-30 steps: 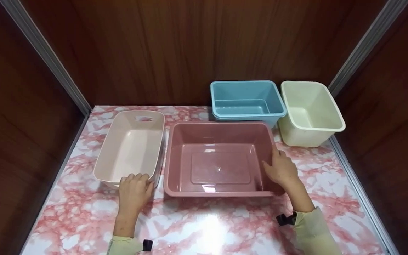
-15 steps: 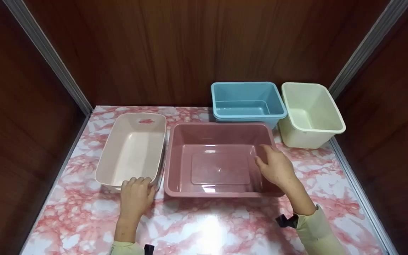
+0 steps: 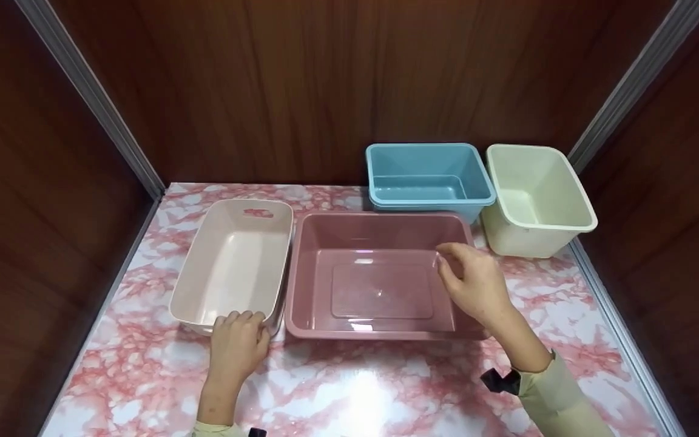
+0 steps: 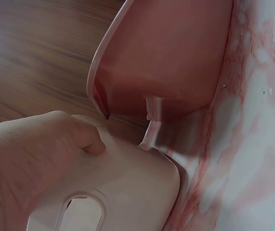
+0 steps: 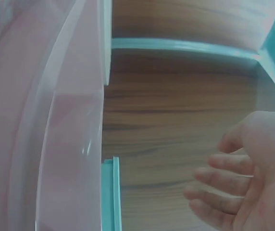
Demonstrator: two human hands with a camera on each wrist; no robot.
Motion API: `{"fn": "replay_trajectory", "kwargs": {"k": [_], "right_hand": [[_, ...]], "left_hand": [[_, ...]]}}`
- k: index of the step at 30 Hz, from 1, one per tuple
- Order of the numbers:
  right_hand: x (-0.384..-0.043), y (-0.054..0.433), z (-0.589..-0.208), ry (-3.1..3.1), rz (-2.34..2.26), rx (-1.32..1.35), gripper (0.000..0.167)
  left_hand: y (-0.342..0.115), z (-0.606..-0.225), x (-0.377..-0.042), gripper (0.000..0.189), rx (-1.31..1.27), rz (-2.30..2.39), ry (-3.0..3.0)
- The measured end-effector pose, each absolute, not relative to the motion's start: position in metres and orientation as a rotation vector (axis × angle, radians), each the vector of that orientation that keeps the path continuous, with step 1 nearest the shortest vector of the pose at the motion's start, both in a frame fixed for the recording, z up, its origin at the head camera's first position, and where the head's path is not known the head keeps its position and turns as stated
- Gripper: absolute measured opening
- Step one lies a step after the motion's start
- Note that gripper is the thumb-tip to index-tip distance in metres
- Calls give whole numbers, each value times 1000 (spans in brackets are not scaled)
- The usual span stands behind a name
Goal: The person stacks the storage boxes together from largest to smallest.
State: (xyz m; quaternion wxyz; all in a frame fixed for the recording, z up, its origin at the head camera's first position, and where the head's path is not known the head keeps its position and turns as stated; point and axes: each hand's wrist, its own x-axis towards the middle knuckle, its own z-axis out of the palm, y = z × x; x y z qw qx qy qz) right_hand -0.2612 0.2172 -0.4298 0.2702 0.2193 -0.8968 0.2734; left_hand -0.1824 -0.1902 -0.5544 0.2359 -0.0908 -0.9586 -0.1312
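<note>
My left hand (image 3: 237, 346) grips the near rim of a pale pink plastic storage bin (image 3: 228, 273) on the left. In the left wrist view the thumb (image 4: 92, 142) presses the bin's outer wall above its handle hole. Right beside it stands a larger dusty-rose bin (image 3: 380, 291), its inside bare. My right hand (image 3: 477, 282) hovers over that bin's right side, fingers loosely bent and holding nothing. The right wrist view shows this hand's relaxed fingers (image 5: 219, 192) apart from the rose wall.
Behind the rose bin sits a light blue bin (image 3: 428, 173), with a pale green one (image 3: 537, 188) at its right. Dark wood panels (image 3: 276, 91) with metal corner strips enclose the marble-patterned table (image 3: 143, 376) at the back and both sides.
My right hand has let go of the rose bin's right rim and moved inward and up over it. My left hand stays on the pale pink bin's rim. The whole view has shifted slightly.
</note>
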Motion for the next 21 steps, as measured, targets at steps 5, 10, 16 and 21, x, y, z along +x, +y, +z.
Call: {"fn": "replay_trajectory", "kwargs": {"k": [5, 10, 16, 21], "right_hand": [[-264, 212, -425, -2317, 610, 636, 12], [-274, 202, -417, -2311, 601, 707, 11], [-290, 187, -403, -2423, 732, 877, 11], [-303, 167, -397, -2442, 873, 1051, 12]], "left_hand": [[-187, -553, -180, 16, -203, -400, -2655], [-182, -554, -180, 28, -138, -507, -2565], [-178, -563, -183, 20, 51, -694, -2228], [-174, -567, -184, 58, 389, -951, -1873]]}}
